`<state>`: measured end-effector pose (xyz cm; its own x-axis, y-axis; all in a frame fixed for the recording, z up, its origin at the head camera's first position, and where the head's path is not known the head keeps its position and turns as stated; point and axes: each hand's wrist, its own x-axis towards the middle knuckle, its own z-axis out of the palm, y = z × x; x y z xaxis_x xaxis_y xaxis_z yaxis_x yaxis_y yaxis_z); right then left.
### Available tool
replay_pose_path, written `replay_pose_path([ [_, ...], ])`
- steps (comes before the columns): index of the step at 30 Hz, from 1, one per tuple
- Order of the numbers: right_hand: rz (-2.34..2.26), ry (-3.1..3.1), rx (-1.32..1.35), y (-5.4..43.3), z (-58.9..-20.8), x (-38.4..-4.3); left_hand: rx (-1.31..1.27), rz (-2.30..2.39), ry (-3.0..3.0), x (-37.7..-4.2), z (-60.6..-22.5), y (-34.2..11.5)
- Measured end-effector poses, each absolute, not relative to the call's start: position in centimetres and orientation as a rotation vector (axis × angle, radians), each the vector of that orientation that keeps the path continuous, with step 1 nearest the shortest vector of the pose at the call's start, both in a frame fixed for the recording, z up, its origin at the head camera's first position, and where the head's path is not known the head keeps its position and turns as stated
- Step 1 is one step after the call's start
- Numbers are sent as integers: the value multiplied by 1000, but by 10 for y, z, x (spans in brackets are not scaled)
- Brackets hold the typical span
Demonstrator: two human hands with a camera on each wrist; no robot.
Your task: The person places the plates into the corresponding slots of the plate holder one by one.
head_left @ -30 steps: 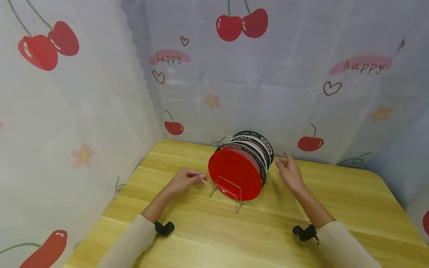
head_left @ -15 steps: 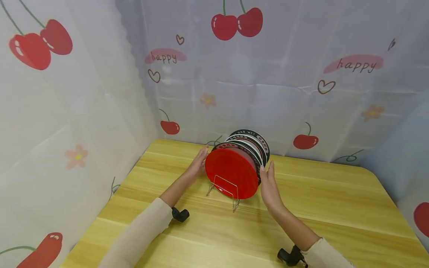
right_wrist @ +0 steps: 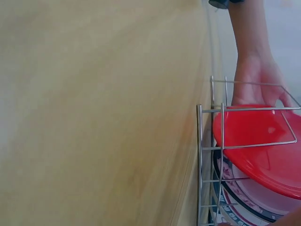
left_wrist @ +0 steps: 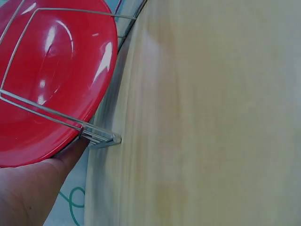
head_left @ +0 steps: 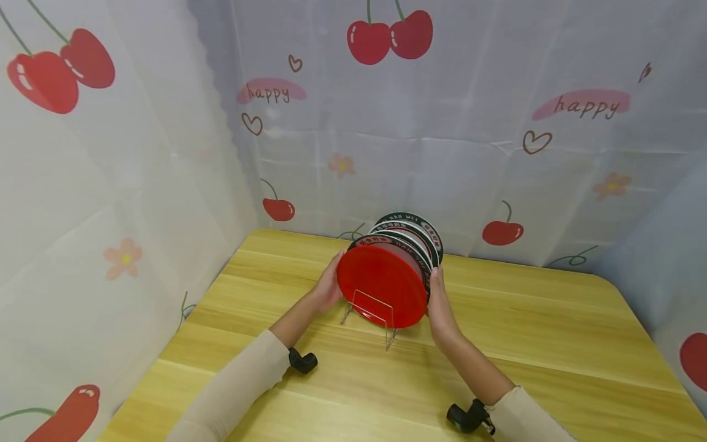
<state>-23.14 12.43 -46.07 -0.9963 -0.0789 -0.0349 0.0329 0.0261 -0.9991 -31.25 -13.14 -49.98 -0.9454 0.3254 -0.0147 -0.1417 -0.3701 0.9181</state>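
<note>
A glossy red plate [head_left: 381, 285] stands on edge at the front of a wire dish rack [right_wrist: 199, 141]. Behind it, several plates [head_left: 409, 217] with dark lettered rims and white edges lean back in a row. My left hand [head_left: 329, 285] lies along the left side of the plates; the left wrist view shows its fingers passing behind the red rim, with the tips hidden. On the other side, my right hand [head_left: 440, 307] touches the plates' right edges with fingers straight along them. Both hands flank the row, which stays in the rack.
The rack stands toward the back of a wood-grain table [head_left: 525, 344]. A pale curtain [head_left: 442, 178] with cherries and "happy" lettering hangs behind and on the left. Small black cameras [head_left: 302, 362] sit at both wrists.
Both hands have come in from either side to the plates' edges; over the last half second they have drawn close against them. Plates and rack stand in the same place on the table.
</note>
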Motion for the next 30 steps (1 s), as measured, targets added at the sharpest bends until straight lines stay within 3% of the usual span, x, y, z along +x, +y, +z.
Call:
replay_pose_path([
  [30,-2360,1803,-17,150,-461,-252,266,2529,1481,-270,-504,-100],
])
